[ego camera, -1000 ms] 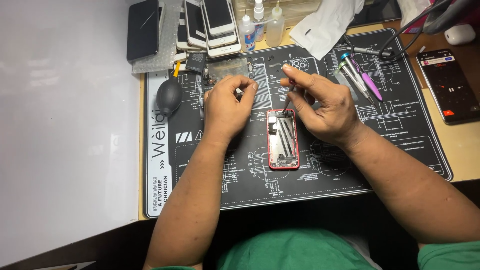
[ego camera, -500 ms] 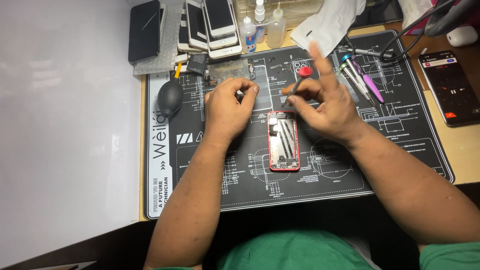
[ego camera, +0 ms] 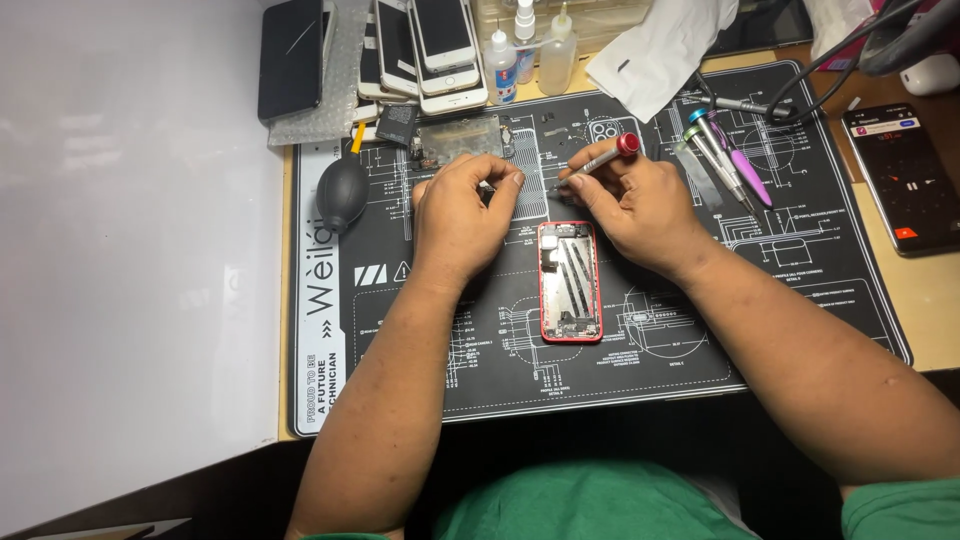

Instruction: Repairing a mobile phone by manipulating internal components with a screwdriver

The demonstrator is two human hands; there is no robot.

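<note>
An opened red phone frame [ego camera: 570, 282] lies on the black repair mat [ego camera: 640, 350], its insides showing. My right hand [ego camera: 640, 205] is just above and right of it, holding a thin screwdriver with a red cap [ego camera: 605, 157], tip pointing left. My left hand [ego camera: 462, 215] is curled to the left of the phone, fingertips pinched near the screwdriver tip over the mat; whether it holds a small part is too small to tell.
A black rubber air blower [ego camera: 342, 193] sits at the mat's left. Stacked phones [ego camera: 430, 45] and small bottles [ego camera: 540, 40] stand at the back. Several screwdrivers [ego camera: 725, 160] lie at right, with a lit phone [ego camera: 905, 180] beyond. A white surface [ego camera: 130, 250] fills the left.
My right hand has lifted from the red phone's top edge and swung the screwdriver to lie flatter, tip left. My left hand barely moved.
</note>
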